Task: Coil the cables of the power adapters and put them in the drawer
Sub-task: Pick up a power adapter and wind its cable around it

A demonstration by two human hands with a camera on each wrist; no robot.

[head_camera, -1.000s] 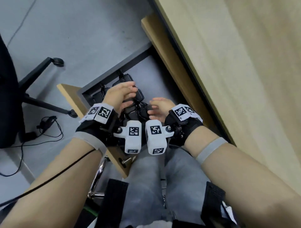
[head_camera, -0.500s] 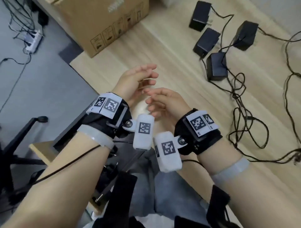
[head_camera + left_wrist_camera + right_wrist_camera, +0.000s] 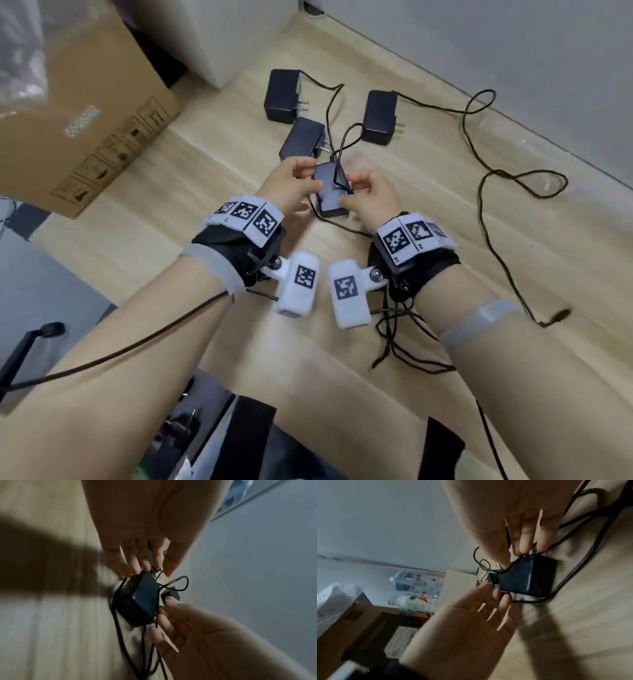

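A black power adapter [image 3: 329,195] lies near the middle of the wooden table [image 3: 171,205], its far end tipped up. My left hand [image 3: 306,176] holds its far left corner between fingertips and thumb. My right hand [image 3: 352,192] grips its right side, where a thin black cable [image 3: 337,178] crosses over it. In the left wrist view my left hand [image 3: 147,570] touches the end of the adapter [image 3: 142,600]. In the right wrist view my right hand [image 3: 518,555] meets the adapter [image 3: 527,578] and cable. Three more adapters [image 3: 282,96] [image 3: 303,138] [image 3: 378,116] lie just beyond.
Loose black cables [image 3: 486,192] loop over the right part of the table and bunch under my right wrist [image 3: 397,335]. A cardboard box [image 3: 85,120] stands at the left. A white cabinet [image 3: 219,37] sits behind it. The table's near edge lies below my forearms.
A second ago both hands were down in the drawer among adapters. They rose empty above the table, and now they hold an adapter on it. The view swung up from the drawer.
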